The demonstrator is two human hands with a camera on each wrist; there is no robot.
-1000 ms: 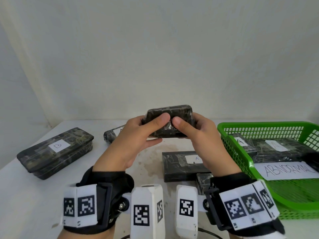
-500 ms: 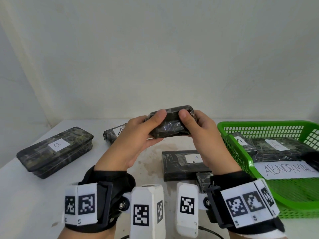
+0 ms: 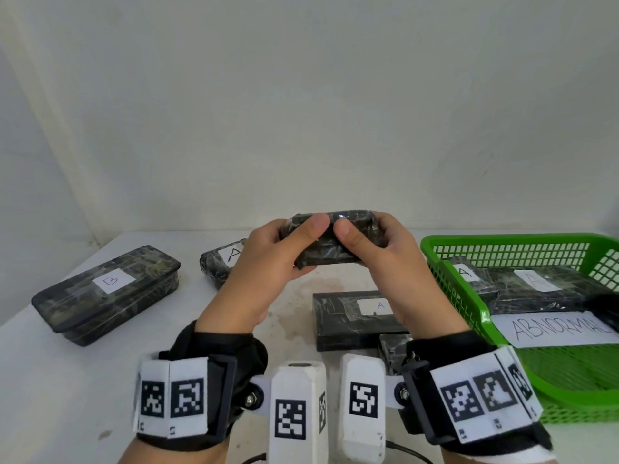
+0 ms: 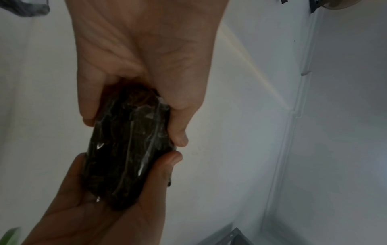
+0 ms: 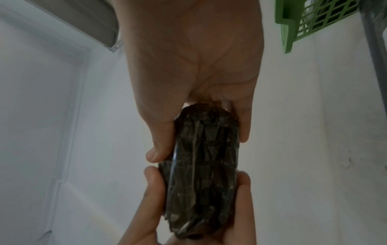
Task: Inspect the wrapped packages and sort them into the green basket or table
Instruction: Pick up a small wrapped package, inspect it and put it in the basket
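A dark wrapped package [image 3: 330, 244] is gripped above the table [image 3: 60, 380] by the left hand [image 3: 268, 262] and right hand [image 3: 388, 259], thumbs curled over its near face. The green basket [image 3: 469, 303] sits at 3 o'clock.

A plain off-white wall [image 3: 335, 112] rises beyond the fingers, meeting a second wall [image 3: 20, 162] in a corner to their left. Below the fingers lies a white counter [image 3: 67, 380], stained brownish near its middle. The light is soft and even, casting faint shadows.
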